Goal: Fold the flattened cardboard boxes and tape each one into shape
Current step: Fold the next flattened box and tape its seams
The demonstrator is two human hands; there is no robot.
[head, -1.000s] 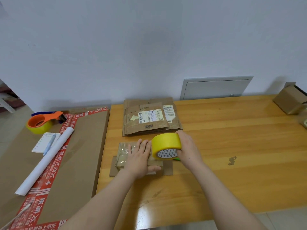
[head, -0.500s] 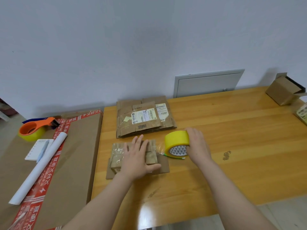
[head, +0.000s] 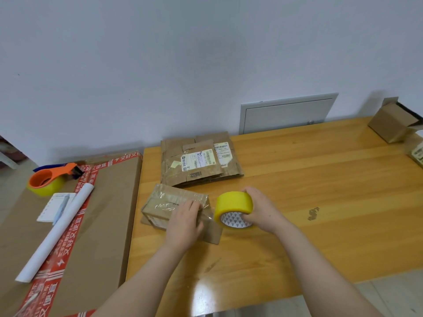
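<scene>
A: Where is the box being worked on?
B: The small box [head: 169, 208] sits on the desk [head: 309, 179], near its left edge. It is turned a little askew. Glossy clear tape covers its top, and a loose cardboard flap lies flat under its near side.

A: Left hand?
B: The left hand [head: 185, 224] is palm down on the right half of the box top. The fingers are straight and pressed together and point far-left.

A: Right hand?
B: The right hand [head: 263, 210] grips the yellow tape roll [head: 233, 203], fingers curled over its far rim and thumb at the core. The roll stands on edge, just right of the box. A shiny strip lies across the box's right end. I cannot tell whether it joins the roll.

A: Other cardboard?
B: The stack of flattened boxes [head: 201, 161], with labels on top, lies just beyond the small box, towards the wall. A folded open box [head: 391, 122] stands at the far right corner.

A: Left of the desk?
B: A big flat carton [head: 105, 213] with red printed tape carries an orange tape dispenser [head: 51, 179], a notepad [head: 49, 208] with a pen [head: 62, 205] on it, and a white paper roll [head: 57, 232].
</scene>
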